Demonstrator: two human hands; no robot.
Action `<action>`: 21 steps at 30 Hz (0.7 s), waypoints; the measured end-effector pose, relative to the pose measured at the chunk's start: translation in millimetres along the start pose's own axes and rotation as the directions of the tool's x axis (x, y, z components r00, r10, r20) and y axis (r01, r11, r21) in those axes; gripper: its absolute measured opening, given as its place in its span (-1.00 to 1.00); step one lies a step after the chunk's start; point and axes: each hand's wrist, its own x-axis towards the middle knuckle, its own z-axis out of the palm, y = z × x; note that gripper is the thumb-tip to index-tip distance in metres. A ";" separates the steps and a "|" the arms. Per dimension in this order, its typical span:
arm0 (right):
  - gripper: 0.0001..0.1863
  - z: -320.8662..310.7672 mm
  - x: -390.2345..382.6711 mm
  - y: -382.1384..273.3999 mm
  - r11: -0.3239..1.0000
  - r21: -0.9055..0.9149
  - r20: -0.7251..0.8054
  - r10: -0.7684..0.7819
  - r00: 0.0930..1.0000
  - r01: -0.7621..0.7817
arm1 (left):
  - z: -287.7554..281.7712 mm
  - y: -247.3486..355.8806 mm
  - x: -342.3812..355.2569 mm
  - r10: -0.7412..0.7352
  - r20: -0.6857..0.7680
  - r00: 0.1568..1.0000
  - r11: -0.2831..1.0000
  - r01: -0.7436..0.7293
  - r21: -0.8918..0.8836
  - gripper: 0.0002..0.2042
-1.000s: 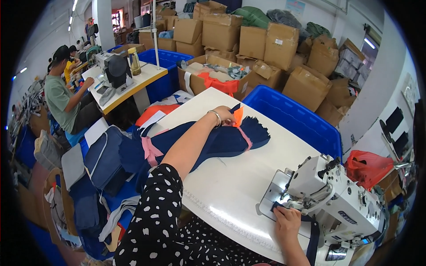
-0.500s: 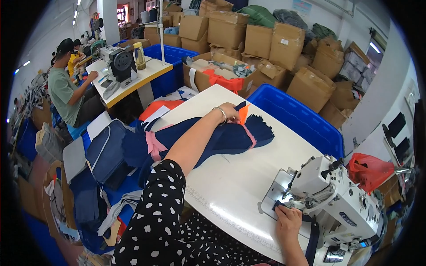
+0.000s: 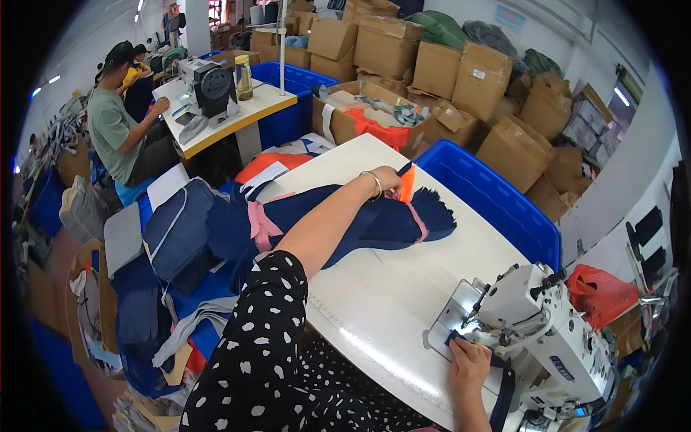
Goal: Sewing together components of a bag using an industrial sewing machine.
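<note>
Cardboard boxes (image 3: 389,47) rise in a pile beyond a white tabletop (image 3: 353,302), while a co-worker (image 3: 111,137) in a green shirt sits at another machine at upper left. A blue plastic bin (image 3: 497,194) stands just past the tabletop's far edge. A white industrial sewing machine (image 3: 547,324) occupies the near right, and a long bundle of navy fabric pieces (image 3: 381,222) lies across the far left, bound by two pink ties (image 3: 261,227). The person's left hand (image 3: 389,181), a bracelet at its wrist, reaches the bundle's upper edge with fingers curled narrow beside an orange tag (image 3: 408,185); what they grip cannot be told. The right hand (image 3: 471,363) sits at the machine's plate, fingers close together on a small navy cloth piece (image 3: 454,336), whether pinching or pressing it unclear.
</note>
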 end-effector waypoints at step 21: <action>-0.70 0.7 -1.7 2.9 1.000 -0.018 0.013 -0.023 1.000 0.023 | 7.6 2.8 -6.3 0.007 -0.004 1.000 0.999 -0.006 0.034 -0.67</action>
